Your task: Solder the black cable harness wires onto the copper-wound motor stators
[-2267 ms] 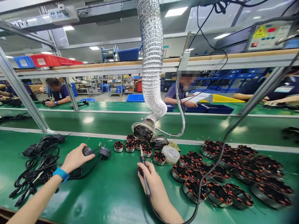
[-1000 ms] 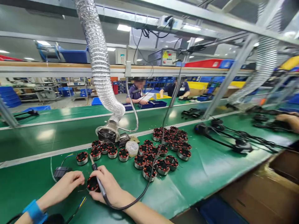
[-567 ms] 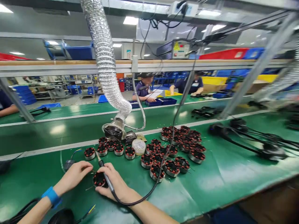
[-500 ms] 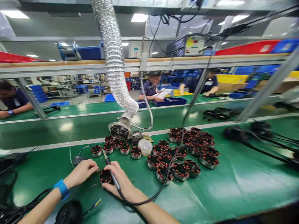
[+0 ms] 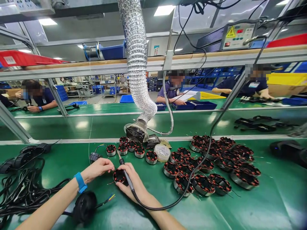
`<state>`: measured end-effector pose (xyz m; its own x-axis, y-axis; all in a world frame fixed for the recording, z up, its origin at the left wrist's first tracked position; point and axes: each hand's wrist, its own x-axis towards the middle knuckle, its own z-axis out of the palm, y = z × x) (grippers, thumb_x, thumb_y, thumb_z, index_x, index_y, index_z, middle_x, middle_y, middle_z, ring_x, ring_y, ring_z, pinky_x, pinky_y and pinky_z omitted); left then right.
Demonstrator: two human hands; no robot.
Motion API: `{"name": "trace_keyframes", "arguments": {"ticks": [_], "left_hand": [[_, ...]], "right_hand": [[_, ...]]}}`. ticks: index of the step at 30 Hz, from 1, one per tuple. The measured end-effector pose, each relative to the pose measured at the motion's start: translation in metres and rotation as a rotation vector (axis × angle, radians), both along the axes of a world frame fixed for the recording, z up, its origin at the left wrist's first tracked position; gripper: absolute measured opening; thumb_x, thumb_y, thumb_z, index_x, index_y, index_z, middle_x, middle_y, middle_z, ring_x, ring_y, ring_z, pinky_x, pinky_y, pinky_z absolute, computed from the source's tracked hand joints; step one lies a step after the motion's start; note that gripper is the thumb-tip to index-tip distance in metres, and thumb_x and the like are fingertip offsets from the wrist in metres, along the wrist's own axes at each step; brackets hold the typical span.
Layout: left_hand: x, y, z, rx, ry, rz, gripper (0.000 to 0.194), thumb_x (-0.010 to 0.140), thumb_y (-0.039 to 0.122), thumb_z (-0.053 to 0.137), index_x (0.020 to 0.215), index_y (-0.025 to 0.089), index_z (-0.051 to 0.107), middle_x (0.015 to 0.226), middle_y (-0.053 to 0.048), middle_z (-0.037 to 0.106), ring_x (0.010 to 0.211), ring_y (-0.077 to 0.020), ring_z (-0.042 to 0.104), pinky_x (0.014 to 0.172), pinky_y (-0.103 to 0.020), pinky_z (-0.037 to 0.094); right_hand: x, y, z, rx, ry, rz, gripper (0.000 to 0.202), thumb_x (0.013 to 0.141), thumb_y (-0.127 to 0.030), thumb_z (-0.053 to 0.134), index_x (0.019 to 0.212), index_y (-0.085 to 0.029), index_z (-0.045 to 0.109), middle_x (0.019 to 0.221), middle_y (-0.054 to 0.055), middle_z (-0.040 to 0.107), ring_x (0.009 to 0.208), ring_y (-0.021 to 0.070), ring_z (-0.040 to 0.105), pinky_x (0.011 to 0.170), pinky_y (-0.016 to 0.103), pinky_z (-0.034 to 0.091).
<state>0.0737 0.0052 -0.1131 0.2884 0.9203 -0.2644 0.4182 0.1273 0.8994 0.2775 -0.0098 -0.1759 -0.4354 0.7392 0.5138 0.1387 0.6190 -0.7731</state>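
My right hand (image 5: 134, 181) is closed around a soldering iron (image 5: 128, 179), its tip pointing up and away from me. The same hand's thumb and fingers also steady a motor stator (image 5: 118, 175), a steel ring with black and copper-red windings, on the green bench. At the stator's left edge my left hand (image 5: 98, 170) has thumb and forefinger pinched together; what lies between them is too small to make out. Behind my hands stand several more stators (image 5: 139, 151) and a round pale tub (image 5: 162, 152).
Many stators (image 5: 203, 184) cluster on the right. A foil duct (image 5: 137, 57) hangs down to a black fume hood (image 5: 136, 132). The iron's cord (image 5: 192, 179) loops across the bench. Black cables (image 5: 21, 188) and a round black part (image 5: 84, 207) lie left. Co-workers (image 5: 174, 88) sit opposite.
My view has swung left, so the scene sits further right in the picture. Both hands, the soldering iron and the stator keep nearly the same positions relative to one another.
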Motion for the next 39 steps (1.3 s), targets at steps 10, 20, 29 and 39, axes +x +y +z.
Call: {"name": "trace_keyframes", "arguments": {"ticks": [10, 20, 29, 39], "left_hand": [[-0.014, -0.022, 0.003, 0.028, 0.271, -0.245, 0.029, 0.068, 0.043, 0.071, 0.075, 0.014, 0.074, 0.069, -0.002, 0.068, 0.065, -0.0154, 0.054, 0.062, -0.024, 0.038], [0.002, -0.011, -0.002, -0.281, -0.079, -0.061, 0.047, 0.070, 0.058, 0.068, 0.078, 0.011, 0.071, 0.053, 0.003, 0.053, 0.042, -0.0049, 0.017, 0.046, -0.026, 0.008], [-0.003, -0.047, 0.040, 0.161, 0.353, -0.170, 0.037, 0.074, 0.052, 0.069, 0.084, 0.017, 0.073, 0.084, -0.003, 0.068, 0.075, -0.0170, 0.057, 0.066, -0.025, 0.041], [0.022, -0.108, -0.016, 0.767, 1.185, -0.151, 0.021, 0.093, 0.011, 0.049, 0.098, 0.016, 0.069, 0.079, -0.006, 0.067, 0.071, -0.0211, 0.063, 0.063, -0.030, 0.045]], "right_hand": [[0.001, -0.002, 0.003, -0.008, -0.009, -0.011, 0.057, 0.068, -0.003, 0.068, 0.117, -0.026, 0.050, 0.112, 0.003, 0.048, 0.099, 0.0179, 0.056, 0.091, 0.030, 0.047], [0.003, -0.002, 0.007, -0.008, -0.026, 0.012, 0.050, 0.073, -0.006, 0.068, 0.115, -0.025, 0.050, 0.110, 0.003, 0.049, 0.097, 0.0170, 0.056, 0.089, 0.030, 0.047], [0.002, -0.003, 0.004, -0.015, -0.004, -0.005, 0.055, 0.071, -0.003, 0.068, 0.118, -0.026, 0.049, 0.114, 0.003, 0.047, 0.104, 0.0174, 0.054, 0.095, 0.030, 0.045], [0.006, -0.002, 0.002, 0.019, 0.007, -0.123, 0.053, 0.075, -0.010, 0.070, 0.120, -0.027, 0.047, 0.116, 0.006, 0.047, 0.105, 0.0213, 0.055, 0.095, 0.034, 0.047]]}}
